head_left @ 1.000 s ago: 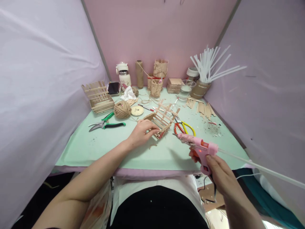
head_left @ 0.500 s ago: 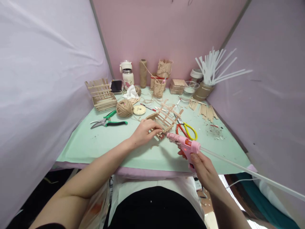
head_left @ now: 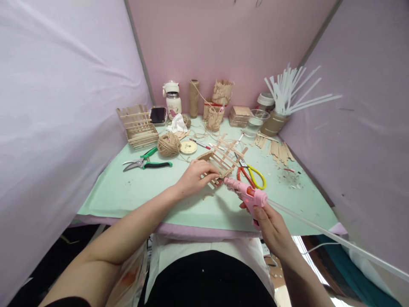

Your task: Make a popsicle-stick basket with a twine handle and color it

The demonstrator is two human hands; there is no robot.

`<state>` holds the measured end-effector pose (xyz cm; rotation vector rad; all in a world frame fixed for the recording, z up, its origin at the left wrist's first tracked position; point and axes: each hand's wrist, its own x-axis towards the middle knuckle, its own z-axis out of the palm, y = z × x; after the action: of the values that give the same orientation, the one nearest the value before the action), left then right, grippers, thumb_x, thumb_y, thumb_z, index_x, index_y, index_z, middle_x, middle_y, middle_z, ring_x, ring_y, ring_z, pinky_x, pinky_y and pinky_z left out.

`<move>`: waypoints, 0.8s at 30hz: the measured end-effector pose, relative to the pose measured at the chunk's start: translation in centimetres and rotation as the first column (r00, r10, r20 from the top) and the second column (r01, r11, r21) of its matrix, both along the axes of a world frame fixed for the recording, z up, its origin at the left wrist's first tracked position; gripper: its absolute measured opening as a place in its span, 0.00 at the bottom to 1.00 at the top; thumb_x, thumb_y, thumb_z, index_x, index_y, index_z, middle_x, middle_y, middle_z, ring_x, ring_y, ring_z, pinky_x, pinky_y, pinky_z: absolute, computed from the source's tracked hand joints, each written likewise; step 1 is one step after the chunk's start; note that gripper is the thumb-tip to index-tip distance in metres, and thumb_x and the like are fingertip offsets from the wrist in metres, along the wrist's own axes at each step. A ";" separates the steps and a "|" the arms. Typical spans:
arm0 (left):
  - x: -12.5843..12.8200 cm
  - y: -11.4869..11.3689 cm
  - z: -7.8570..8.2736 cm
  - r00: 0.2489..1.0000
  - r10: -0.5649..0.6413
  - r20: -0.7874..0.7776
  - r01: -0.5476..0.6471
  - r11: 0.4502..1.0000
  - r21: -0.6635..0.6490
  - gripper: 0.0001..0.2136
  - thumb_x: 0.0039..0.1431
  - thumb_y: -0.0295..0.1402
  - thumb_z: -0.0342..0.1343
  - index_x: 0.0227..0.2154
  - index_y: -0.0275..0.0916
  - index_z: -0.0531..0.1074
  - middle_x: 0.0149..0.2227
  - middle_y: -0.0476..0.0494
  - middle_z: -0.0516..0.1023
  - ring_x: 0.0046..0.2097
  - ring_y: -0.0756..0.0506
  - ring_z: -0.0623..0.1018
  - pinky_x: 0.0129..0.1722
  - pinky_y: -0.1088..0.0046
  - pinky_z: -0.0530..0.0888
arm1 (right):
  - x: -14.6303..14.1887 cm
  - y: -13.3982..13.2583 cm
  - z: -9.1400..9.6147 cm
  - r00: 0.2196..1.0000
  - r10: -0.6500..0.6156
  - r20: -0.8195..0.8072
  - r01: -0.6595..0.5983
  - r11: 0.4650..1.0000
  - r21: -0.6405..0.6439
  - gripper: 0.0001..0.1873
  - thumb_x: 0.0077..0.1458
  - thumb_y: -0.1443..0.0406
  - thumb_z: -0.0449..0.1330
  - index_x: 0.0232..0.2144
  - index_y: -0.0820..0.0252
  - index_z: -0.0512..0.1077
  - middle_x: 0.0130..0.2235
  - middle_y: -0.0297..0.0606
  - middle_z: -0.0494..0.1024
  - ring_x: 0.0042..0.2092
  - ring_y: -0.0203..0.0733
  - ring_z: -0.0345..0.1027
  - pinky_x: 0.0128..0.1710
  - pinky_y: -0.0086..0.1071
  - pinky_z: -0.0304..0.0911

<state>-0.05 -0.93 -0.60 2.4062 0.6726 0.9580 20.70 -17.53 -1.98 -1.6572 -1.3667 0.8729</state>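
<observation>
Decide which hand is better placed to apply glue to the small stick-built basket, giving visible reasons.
Right, most likely: the right hand holds the pink glue gun, its nozzle close to the stick-built basket. The left hand is busy, its fingers at the basket's rim.

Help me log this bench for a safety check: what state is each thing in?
Glue gun, gripped by right hand, light on
Stick basket, held at its rim by left hand
Shears, blades open
Scissors, blades too hidden to tell
Phone, screen dark
Tissue, crumpled
Clear cup, upright, partly filled
Twine ball, wound
</observation>
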 end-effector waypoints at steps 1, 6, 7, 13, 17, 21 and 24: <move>0.0 0.0 0.0 1.000 0.001 -0.004 -0.001 1.000 -0.002 0.05 0.62 0.30 0.57 0.32 0.40 0.77 0.35 0.49 0.83 0.39 0.47 0.78 0.44 0.68 0.65 | 0.0 0.0 0.0 1.000 0.001 0.004 -0.001 1.000 0.000 0.32 0.61 0.43 0.46 0.43 0.62 0.77 0.31 0.40 0.76 0.33 0.42 0.68 0.31 0.32 0.65; 0.0 0.0 0.1 1.000 0.016 -0.025 -0.017 1.000 -0.013 0.05 0.61 0.31 0.57 0.32 0.41 0.77 0.35 0.48 0.83 0.39 0.47 0.78 0.45 0.67 0.65 | -0.1 0.0 0.0 1.000 -0.008 0.014 0.008 1.000 0.005 0.31 0.61 0.44 0.46 0.41 0.61 0.77 0.30 0.39 0.75 0.31 0.40 0.66 0.30 0.31 0.64; 0.0 0.0 0.1 1.000 0.015 -0.023 -0.015 1.000 -0.011 0.05 0.61 0.31 0.57 0.32 0.41 0.77 0.35 0.48 0.83 0.39 0.47 0.78 0.45 0.67 0.65 | -0.1 -0.1 0.0 1.000 -0.009 0.014 0.009 1.000 0.005 0.31 0.61 0.44 0.46 0.41 0.61 0.77 0.30 0.38 0.75 0.31 0.40 0.66 0.30 0.31 0.64; 0.0 -0.1 0.1 1.000 0.002 -0.004 -0.002 1.000 -0.015 0.05 0.62 0.30 0.57 0.32 0.40 0.77 0.35 0.49 0.83 0.39 0.48 0.78 0.45 0.67 0.65 | -0.1 0.0 0.1 1.000 -0.002 0.008 0.002 1.000 0.017 0.30 0.61 0.44 0.47 0.38 0.61 0.77 0.28 0.37 0.73 0.30 0.40 0.65 0.30 0.32 0.64; -0.1 -0.1 0.1 1.000 0.014 -0.015 -0.014 1.000 -0.020 0.05 0.61 0.31 0.57 0.32 0.41 0.77 0.36 0.49 0.83 0.39 0.47 0.78 0.45 0.67 0.65 | -0.1 0.0 0.1 1.000 -0.004 0.006 0.004 1.000 0.019 0.30 0.61 0.44 0.47 0.38 0.62 0.76 0.29 0.38 0.73 0.30 0.39 0.64 0.29 0.32 0.63; -0.1 -0.1 0.1 1.000 0.011 -0.010 -0.011 1.000 -0.010 0.05 0.62 0.31 0.57 0.32 0.41 0.77 0.35 0.49 0.83 0.39 0.47 0.78 0.45 0.67 0.64 | -0.2 -0.1 0.3 1.000 0.009 0.009 -0.009 1.000 0.026 0.30 0.61 0.45 0.47 0.39 0.62 0.76 0.30 0.39 0.74 0.30 0.40 0.64 0.29 0.31 0.63; -0.1 0.0 0.1 1.000 0.010 -0.012 -0.011 1.000 -0.011 0.05 0.62 0.31 0.56 0.32 0.41 0.77 0.35 0.50 0.83 0.39 0.47 0.78 0.45 0.67 0.65 | -0.3 -0.2 0.5 1.000 0.023 0.004 -0.023 0.999 0.023 0.30 0.61 0.45 0.47 0.39 0.62 0.76 0.32 0.39 0.75 0.31 0.40 0.65 0.29 0.31 0.63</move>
<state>-0.11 -0.97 -0.54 2.4028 0.6941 0.9417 20.35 -17.69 -1.44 -1.6292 -1.3964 0.8648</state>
